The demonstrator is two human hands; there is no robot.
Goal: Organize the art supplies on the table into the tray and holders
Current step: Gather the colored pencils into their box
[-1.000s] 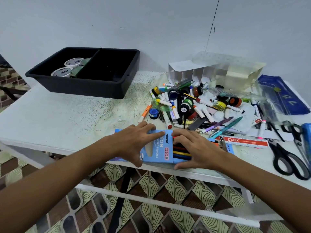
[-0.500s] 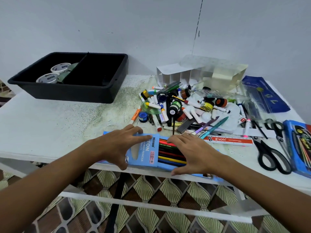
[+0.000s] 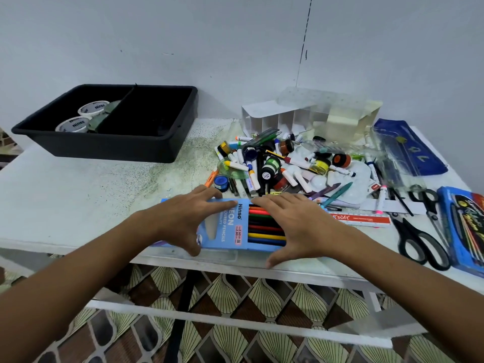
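Observation:
A blue coloured pencil box [image 3: 230, 226] lies flat at the table's front edge, with coloured pencils showing through its middle. My left hand [image 3: 183, 218] lies across its left part, fingers stretched over the top and thumb at the near edge. My right hand [image 3: 296, 224] rests flat on its right part, thumb out on the table. A black two-compartment tray [image 3: 104, 150] stands at the back left with tape rolls [image 3: 93, 108] in its left compartment. A white divided holder [image 3: 277, 116] stands at the back by the wall.
A heap of markers, paint jars and pens [image 3: 272, 166] lies just beyond my hands. To the right are a ruler [image 3: 358, 220], black scissors [image 3: 419, 239], another blue box [image 3: 463, 226] and a blue pouch [image 3: 408, 148]. The table's front edge is just below the pencil box.
My hands stay on the pencil box but sit slightly further apart, with more of the pencils showing between them. The view has shifted a little to the right.

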